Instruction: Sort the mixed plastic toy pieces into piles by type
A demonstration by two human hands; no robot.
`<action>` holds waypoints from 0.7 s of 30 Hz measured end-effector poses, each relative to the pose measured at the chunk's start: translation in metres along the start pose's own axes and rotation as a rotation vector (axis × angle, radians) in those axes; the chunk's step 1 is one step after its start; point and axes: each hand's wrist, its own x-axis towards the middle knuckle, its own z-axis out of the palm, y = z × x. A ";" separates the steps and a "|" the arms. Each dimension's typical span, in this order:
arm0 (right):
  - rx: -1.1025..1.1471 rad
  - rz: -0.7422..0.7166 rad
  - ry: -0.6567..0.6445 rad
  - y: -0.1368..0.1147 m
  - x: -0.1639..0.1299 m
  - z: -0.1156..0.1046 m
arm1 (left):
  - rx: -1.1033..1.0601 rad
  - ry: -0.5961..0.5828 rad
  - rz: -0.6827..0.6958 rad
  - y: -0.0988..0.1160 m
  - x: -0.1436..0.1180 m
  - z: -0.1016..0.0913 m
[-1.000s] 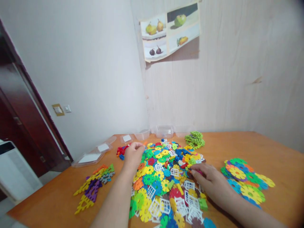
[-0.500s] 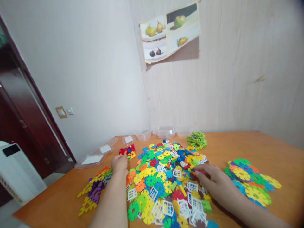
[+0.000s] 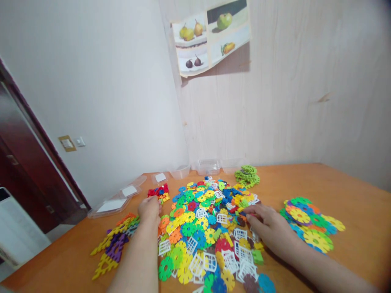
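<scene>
My left hand (image 3: pixel 149 208) is closed beside a small heap of red, blue and orange building blocks (image 3: pixel 159 190). A light green block (image 3: pixel 160 201) lies right at its fingertips; whether the fingers hold anything is hidden. My right hand (image 3: pixel 263 221) reaches into the right side of a big mixed pile, its fingers bent and thumb apart. Near its fingertips are blue, yellow and red blocks (image 3: pixel 234 199) and a brown snowflake disc (image 3: pixel 241 220). The pile also has many-coloured snowflake discs (image 3: pixel 188 229) and white window-shaped pieces (image 3: pixel 210 262).
Interlocking yellow and purple pieces (image 3: pixel 115 246) lie left of my left forearm. Coloured discs (image 3: pixel 314 241) are heaped at the right, green pieces (image 3: pixel 247 177) at the back. Clear plastic tubs (image 3: pixel 208 167) stand along the wall; lids (image 3: pixel 106 206) lie back left on the wooden table (image 3: pixel 330 187).
The view has turned a little to the right, so everything sits further left. My left hand stays by the red heap and my right hand by the pile's right side, with little movement.
</scene>
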 end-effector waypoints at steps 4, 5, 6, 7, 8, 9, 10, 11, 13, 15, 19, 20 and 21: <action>-0.022 -0.005 -0.008 0.001 0.002 0.000 | 0.055 -0.148 0.118 0.017 -0.021 0.010; -0.031 -0.011 -0.021 0.001 0.002 -0.001 | 0.060 -0.200 0.150 0.023 -0.029 0.012; -0.042 -0.018 -0.032 0.000 0.002 -0.001 | 0.066 -0.260 0.185 0.028 -0.039 0.015; -0.053 -0.026 -0.038 -0.001 0.002 -0.001 | 0.073 -0.323 0.223 0.033 -0.049 0.018; -0.062 -0.036 -0.041 -0.002 0.002 -0.002 | 0.087 -0.395 0.269 0.037 -0.060 0.021; -0.069 -0.046 -0.043 -0.004 0.002 -0.002 | 0.120 -0.488 0.348 0.041 -0.072 0.023; -0.075 -0.059 -0.049 -0.006 0.002 -0.003 | 0.154 -0.585 0.426 0.043 -0.084 0.025; -0.082 -0.074 -0.059 -0.008 0.001 -0.003 | 0.184 -0.682 0.496 0.045 -0.096 0.026; -0.099 -0.098 -0.085 -0.010 0.000 -0.002 | 0.220 -0.853 0.616 0.047 -0.117 0.028; -0.113 -0.104 -0.099 -0.010 -0.001 0.000 | 0.261 -0.979 0.732 0.047 -0.135 0.028; -0.100 -0.094 -0.096 -0.006 -0.001 0.004 | 0.359 -1.117 0.880 0.048 -0.156 0.027; -0.094 -0.097 -0.094 -0.005 0.000 0.004 | 0.375 -1.131 0.892 0.048 -0.158 0.027; -0.090 -0.099 -0.086 -0.004 0.000 0.004 | 0.387 -1.140 0.903 0.047 -0.160 0.027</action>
